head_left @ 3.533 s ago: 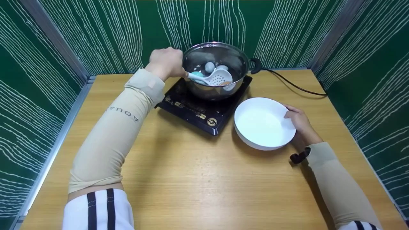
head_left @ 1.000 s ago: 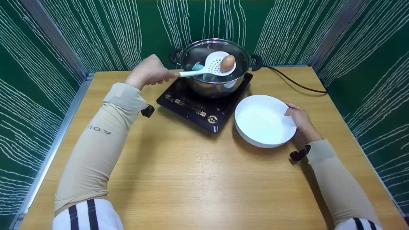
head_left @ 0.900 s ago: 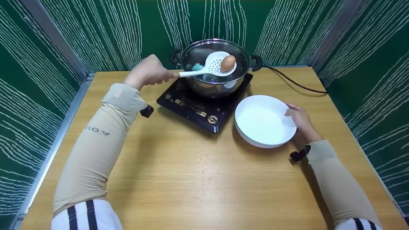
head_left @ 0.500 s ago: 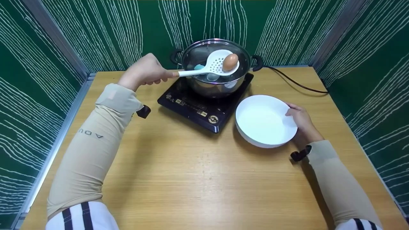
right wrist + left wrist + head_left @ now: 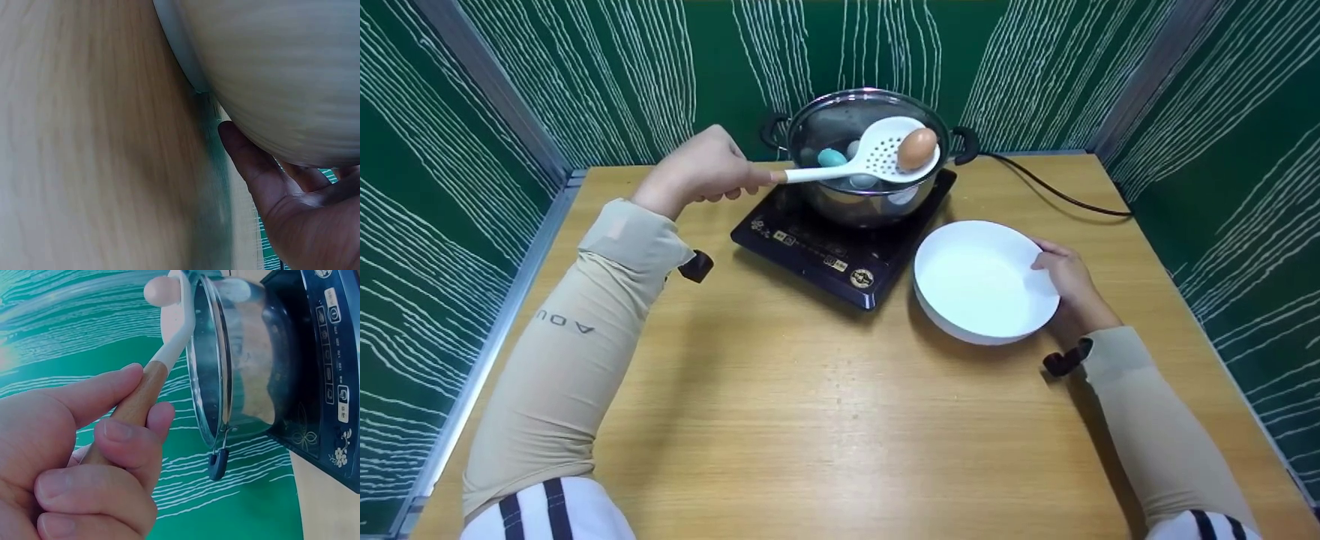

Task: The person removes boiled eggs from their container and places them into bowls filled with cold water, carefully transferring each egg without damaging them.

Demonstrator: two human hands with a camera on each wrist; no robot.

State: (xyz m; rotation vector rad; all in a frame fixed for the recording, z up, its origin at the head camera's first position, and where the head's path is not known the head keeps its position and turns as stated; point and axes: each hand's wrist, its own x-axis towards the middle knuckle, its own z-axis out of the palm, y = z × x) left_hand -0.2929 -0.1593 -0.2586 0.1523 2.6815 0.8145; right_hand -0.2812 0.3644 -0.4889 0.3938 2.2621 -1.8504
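Observation:
My left hand (image 5: 701,169) grips the wooden handle (image 5: 132,402) of a white slotted skimmer (image 5: 877,146), the fingers curled round it in the left wrist view. On its perforated head lies a brown egg (image 5: 917,149). The skimmer is held over a steel pot (image 5: 855,206), near its right side. Inside the pot are a blue-green egg (image 5: 832,157) and pale eggs, partly hidden by the skimmer. My right hand (image 5: 1069,281) holds the right rim of a white bowl (image 5: 979,281), thumb over the edge. Its other fingers touch the bowl's outside in the right wrist view.
Beneath the pot is a black induction cooker (image 5: 810,251). A black cable (image 5: 1057,184) runs from behind the pot to the right wall. Green panels (image 5: 735,67) with white streaks enclose the wooden table (image 5: 840,420). The bowl stands just right of the cooker's front corner.
Earlier the skimmer was down inside the pot; it has since risen with the brown egg on it. Over the last second it has drifted right. Bowl and right hand stay nearly still.

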